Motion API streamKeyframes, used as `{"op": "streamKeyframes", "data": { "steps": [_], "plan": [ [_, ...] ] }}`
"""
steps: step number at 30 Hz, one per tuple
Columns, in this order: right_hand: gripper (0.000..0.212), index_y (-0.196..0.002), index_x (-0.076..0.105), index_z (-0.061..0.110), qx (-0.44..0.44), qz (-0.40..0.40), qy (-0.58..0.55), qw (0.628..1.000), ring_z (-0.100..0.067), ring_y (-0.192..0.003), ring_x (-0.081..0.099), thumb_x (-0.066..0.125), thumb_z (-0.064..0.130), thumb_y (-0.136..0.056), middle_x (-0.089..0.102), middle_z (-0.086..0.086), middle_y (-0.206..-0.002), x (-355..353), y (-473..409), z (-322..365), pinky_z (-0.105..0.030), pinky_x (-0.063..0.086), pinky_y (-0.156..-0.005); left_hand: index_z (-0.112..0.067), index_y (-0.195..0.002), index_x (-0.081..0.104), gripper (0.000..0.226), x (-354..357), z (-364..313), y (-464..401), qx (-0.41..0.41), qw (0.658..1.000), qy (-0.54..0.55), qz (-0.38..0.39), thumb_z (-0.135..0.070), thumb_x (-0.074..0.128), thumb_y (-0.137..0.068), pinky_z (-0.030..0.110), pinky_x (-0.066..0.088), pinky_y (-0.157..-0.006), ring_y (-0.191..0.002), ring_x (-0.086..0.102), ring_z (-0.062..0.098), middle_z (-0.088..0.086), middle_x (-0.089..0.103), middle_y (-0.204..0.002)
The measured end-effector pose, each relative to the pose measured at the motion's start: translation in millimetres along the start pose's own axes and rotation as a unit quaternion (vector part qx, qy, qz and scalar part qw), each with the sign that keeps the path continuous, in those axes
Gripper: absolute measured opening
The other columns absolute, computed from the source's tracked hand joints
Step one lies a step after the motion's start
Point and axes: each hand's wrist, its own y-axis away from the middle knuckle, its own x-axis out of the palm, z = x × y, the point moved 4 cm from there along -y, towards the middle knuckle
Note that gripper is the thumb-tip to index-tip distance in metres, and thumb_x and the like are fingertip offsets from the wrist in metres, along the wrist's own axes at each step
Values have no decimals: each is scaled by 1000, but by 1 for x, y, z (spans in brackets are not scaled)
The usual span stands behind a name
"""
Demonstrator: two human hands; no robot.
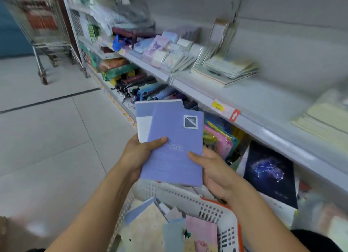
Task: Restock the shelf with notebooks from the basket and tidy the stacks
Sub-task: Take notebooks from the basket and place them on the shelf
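Two purple notebooks, held up over the basket, ready for the shelf

The basket (188, 199) down low still has more books in it. Above it, the left hand (137, 153) and right hand (212, 169) both grip the purple notebooks (173, 144), thumbs on top. Next, I think, they need squaring up, then laying on the bare shelf (263, 101) beside the far stack (224, 71).

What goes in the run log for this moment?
left hand, right hand: holding purple notebooks | above basket | shelf: not yet placed

Two hands (170, 162), two purple notebooks (169, 138), one basket (188, 199)
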Motion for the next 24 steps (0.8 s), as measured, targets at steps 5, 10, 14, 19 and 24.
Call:
{"op": "streamKeyframes", "data": {
  "steps": [5,10,14,19,24],
  "plan": [
    [32,-129,57,31,-46,-2,-9,999,-29,-86,71,49,17,-101,71,-1,-118,-6,7,91,-37,58,-50,-10,-107,68,22,57,-96,-32,64,996,-34,53,-20,69,-88,37,60,-62,-78,73,28,12,75,-97],
    [24,-118,59,13,-91,-111,-204,968,-24,-75,70,44,4,-102,74,-5,-92,-28,-31,161,-25,54,-46,-16,-113,60,27,95,-149,-61,80,994,24,77,-37,53,-98,49,55,-87,-102,67,31,3,70,-107],
    [26,-125,49,6,-128,-188,-268,936,-43,-95,61,34,0,-105,57,-16,-118,-67,-91,212,-26,52,-38,-15,-143,42,50,95,-141,-83,54,994,48,84,-34,53,-99,37,54,-82,-109,64,23,6,60,-127],
    [38,-144,34,2,-103,-277,-230,927,-46,-128,48,31,1,-106,29,-23,-152,-115,-155,248,-35,51,-33,-16,-128,57,35,83,-112,-97,35,997,30,68,-32,55,-97,32,54,-73,-97,70,19,4,68,-118],
    [20,-115,44,0,-73,-319,-43,944,-30,-110,58,51,-7,-97,41,-16,-119,-131,-169,266,-28,54,-40,-17,-123,59,30,61,-90,-114,14,999,17,44,-30,57,-96,33,53,-74,-96,70,20,6,69,-115]
  ]
}}
